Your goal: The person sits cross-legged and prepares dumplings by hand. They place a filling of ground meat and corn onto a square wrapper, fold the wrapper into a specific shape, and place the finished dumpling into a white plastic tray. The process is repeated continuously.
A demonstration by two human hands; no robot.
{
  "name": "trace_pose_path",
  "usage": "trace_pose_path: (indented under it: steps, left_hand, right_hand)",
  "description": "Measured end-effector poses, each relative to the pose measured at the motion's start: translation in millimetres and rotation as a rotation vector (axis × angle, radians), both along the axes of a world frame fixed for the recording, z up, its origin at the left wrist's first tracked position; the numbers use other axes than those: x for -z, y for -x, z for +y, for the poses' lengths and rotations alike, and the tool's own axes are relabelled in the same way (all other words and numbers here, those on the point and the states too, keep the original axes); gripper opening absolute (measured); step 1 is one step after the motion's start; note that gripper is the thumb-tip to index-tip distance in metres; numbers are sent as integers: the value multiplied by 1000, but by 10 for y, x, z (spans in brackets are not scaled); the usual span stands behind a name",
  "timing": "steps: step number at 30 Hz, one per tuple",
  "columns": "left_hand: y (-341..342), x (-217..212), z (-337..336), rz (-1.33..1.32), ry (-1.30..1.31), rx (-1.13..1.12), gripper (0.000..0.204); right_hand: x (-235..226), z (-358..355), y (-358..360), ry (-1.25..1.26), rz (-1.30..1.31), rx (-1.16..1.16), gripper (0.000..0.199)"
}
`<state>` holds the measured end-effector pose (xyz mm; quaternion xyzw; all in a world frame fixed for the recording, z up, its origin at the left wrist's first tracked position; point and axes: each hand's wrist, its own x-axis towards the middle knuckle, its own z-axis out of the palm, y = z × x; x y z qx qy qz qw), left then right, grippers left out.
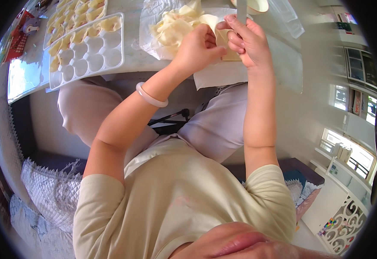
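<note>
Right hand (pixel 249 41) pinching a pale dough wrapper (pixel 223 43) plus a flat white utensil (pixel 242 11); left hand (pixel 197 48) closed on the wrapper's left edge. Loose wrapper pile (pixel 175 28) just left of wrapper, on white sheet (pixel 216 73). White moulded tray (pixel 89 54) well left of wrapper, far cups filled.

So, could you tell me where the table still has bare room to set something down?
Bare tabletop shows between the white moulded tray and the wrapper pile, plus the tray's empty cups. Around both hands, left and right, it is crowded.
</note>
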<state>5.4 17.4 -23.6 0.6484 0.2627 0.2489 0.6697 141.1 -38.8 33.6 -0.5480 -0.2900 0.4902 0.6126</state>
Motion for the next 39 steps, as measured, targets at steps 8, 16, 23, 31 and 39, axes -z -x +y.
trace_pose_path:
  steps: [8, 16, 23, 31, 39]
  left_hand:
    - [131, -93, 93, -199, 469, -35, 26]
    - [158, -40, 70, -245, 398, -86, 22]
    - [139, -67, 65, -273, 397, -95, 17]
    - [137, -101, 57, -255, 414, -111, 15]
    - [126, -69, 67, -258, 434, -111, 10]
  right_hand:
    - [89, -134, -13, 57, -515, -103, 15]
    - [111, -130, 32, -9, -620, -117, 8]
    - [107, -140, 61, -49, -635, -88, 8]
    - [158, -139, 53, -64, -674, -51, 8]
    - [161, -118, 112, -87, -606, -17, 11]
